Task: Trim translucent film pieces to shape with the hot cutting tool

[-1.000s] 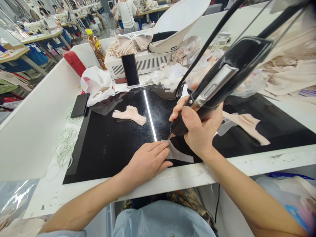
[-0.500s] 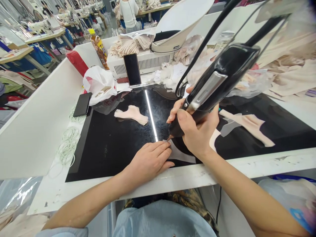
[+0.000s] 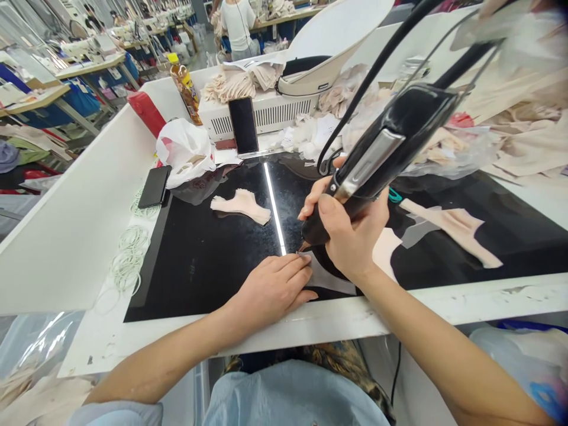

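Observation:
My right hand [image 3: 350,239] wraps around a bulky black corded hand tool [image 3: 394,145] with a silver lever on its side. The tool slants down to the left, its narrow coppery tip close to my left fingertips. My left hand [image 3: 277,287] lies flat, fingers together and extended, on the left end of a sheer greyish fabric piece [image 3: 332,279]. This piece curves to the right over a glossy black board [image 3: 199,260]. Whether the tip touches the fabric I cannot tell. Partly behind my right wrist is a pale beige fabric piece [image 3: 387,251].
Another beige piece [image 3: 243,205] lies left of a bright light strip [image 3: 274,207]. Further pieces [image 3: 457,228] and a teal clip [image 3: 394,195] are at right. Rubber bands [image 3: 126,266], a black phone [image 3: 154,186], a white bag [image 3: 186,151] and an upright phone [image 3: 243,125] line the edges.
The view has shifted slightly, so the board and its pieces appear further right. My right hand and the tool have edged left relative to the board, uncovering more of the teal clip and nearby beige piece.

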A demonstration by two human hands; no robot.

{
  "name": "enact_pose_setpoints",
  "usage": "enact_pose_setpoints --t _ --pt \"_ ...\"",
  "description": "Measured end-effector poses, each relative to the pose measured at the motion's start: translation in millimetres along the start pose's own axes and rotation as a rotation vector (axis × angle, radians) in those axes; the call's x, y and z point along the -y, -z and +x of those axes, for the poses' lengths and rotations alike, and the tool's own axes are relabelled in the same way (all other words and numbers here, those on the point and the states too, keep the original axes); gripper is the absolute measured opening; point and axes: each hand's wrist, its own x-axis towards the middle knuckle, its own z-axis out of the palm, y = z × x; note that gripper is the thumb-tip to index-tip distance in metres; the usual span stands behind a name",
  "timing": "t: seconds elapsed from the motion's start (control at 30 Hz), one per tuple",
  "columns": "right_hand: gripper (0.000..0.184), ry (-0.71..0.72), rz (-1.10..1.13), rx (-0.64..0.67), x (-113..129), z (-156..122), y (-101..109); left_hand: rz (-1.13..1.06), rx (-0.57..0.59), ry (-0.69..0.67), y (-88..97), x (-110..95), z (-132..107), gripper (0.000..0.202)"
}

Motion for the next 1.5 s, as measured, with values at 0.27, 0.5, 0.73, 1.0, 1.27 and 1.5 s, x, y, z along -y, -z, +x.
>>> enact_pose_setpoints --t 0.27,0.5,0.73,1.0,1.27,1.5 --pt "0.035 0.021 0.039 -0.015 15 7 11 -0.029 0.015 0.033 2.4 2 -1 0.042" --pt "0.034 0.053 -0.090 0.048 37 7 44 -0.018 0.027 0.101 4.9 11 -3 0.038" --pt "0.037 0.057 -0.097 0.047 45 2 59 0.029 -0.001 0.044 6.3 9 0 0.035" --pt "0.031 0.057 -0.105 0.029 42 1 60 -0.002 -0.052 -0.008 8.4 5 13 0.031" --pt "0.031 0.044 -0.051 0.019 49 -4 58 -0.096 0.013 0.000 -2.6 6 36 0.027" --pt "0.033 0.017 -0.028 0.024 49 -4 54 -0.117 -0.025 -0.011 -5.4 2 35 0.023"
